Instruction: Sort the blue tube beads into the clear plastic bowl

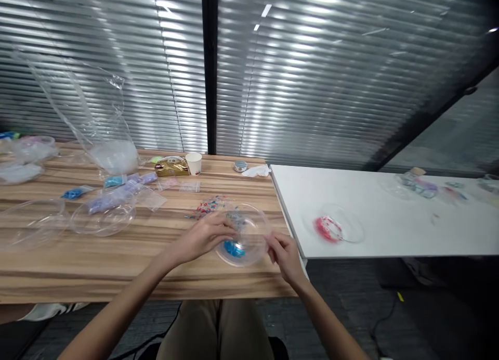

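Note:
On the wooden table, a clear round plastic dish [255, 251] holds a cluster of blue pieces [234, 248] near its front left. My left hand [208, 235] reaches over the dish's left side with fingers bent together; what they pinch, if anything, is too small to make out. At the right rim, my right hand [283, 251] is closed in a pinch, and its fingertips' contents are also unclear. Behind my left hand lies a loose scatter of small red, blue and white pieces [208, 206], partly seen through the dish's far side.
Left stand clear dishes [103, 227], purple packets [117, 196], a blue packet [73, 193] and a large plastic bag [117, 154]. Behind are a gold packet [171, 166], paper cup [194, 164], round tin [240, 166] and tissue [256, 171]. A white table [382, 230] holds red pieces [327, 229].

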